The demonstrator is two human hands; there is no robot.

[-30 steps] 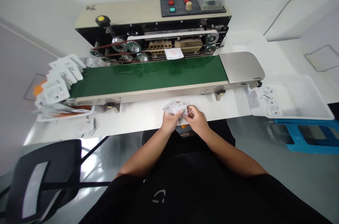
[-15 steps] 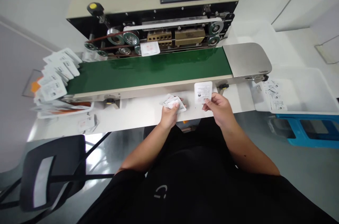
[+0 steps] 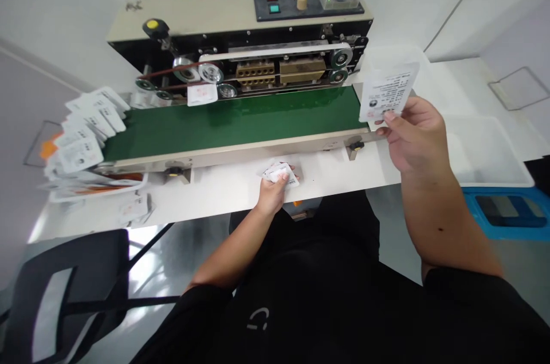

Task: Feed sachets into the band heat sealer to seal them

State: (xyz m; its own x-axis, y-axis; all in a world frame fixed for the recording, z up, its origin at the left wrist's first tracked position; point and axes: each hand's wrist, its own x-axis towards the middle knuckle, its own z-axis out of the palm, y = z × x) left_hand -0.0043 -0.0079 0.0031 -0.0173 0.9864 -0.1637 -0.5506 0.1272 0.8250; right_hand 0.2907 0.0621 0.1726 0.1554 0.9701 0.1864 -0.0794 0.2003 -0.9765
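One printed packet is pinched in the right hand, thumb against fingers, near the right end of the green belt; the left hand grips a fanned stack by the table edge, where a loosened thumb could spill packets.

Glossy belt, smooth plastic-looking packet

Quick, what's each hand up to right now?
Left hand: closed, holding a small fan of white packets.
Right hand: closed, pinching a single printed packet, held up.
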